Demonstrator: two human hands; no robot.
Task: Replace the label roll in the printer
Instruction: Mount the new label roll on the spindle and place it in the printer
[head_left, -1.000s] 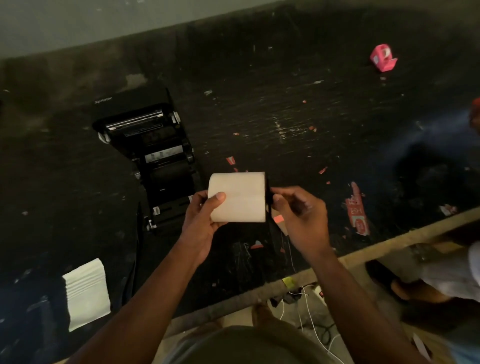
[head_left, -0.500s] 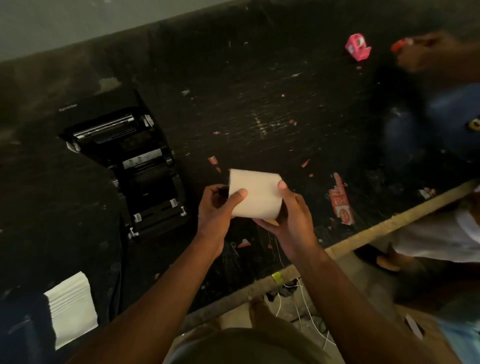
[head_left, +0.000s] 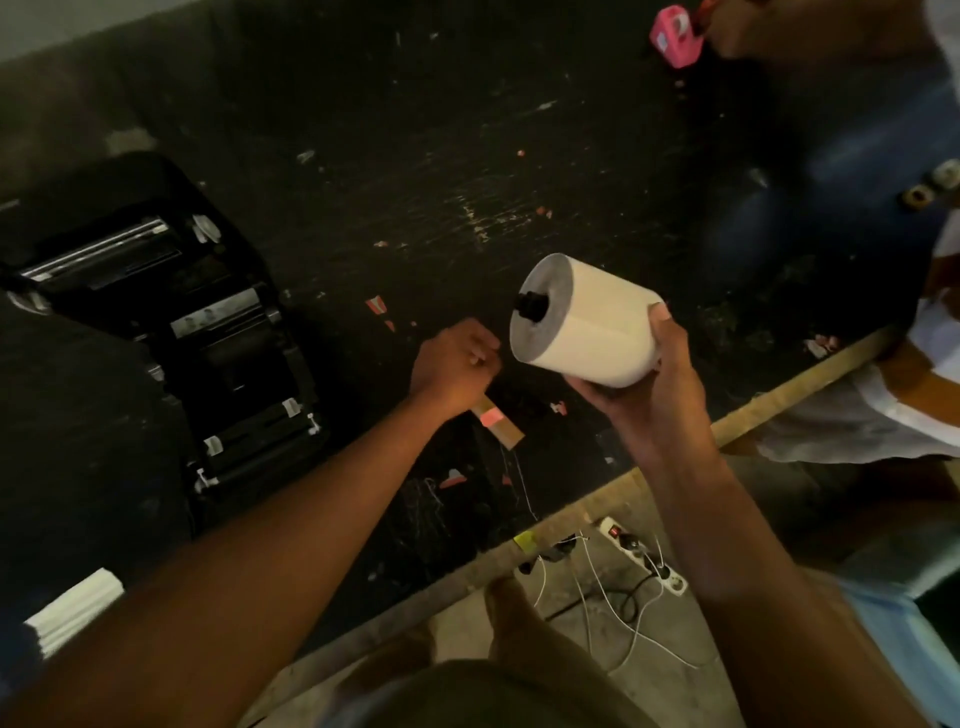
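My right hand (head_left: 644, 384) holds a white label roll (head_left: 592, 325) above the black table, tilted so its left end faces me. A black spindle tip (head_left: 530, 303) sticks out of the roll's core. My left hand (head_left: 454, 364) hangs just left of the roll, apart from it, with the fingers curled closed; I cannot see anything in it. The black label printer (head_left: 171, 322) sits at the left of the table with its lid open and its roll bay showing.
A brown cardboard strip with a pink mark (head_left: 496, 427) lies under my left wrist. A white paper stack (head_left: 72, 608) sits bottom left. Another person's hand is by a pink tape dispenser (head_left: 674, 35) at top right. A power strip (head_left: 641, 561) lies on the floor below the table edge (head_left: 779, 395).
My left hand has let go of the roll and drawn left. The right hand alone now holds it, raised and turned so the end with the spindle shows.
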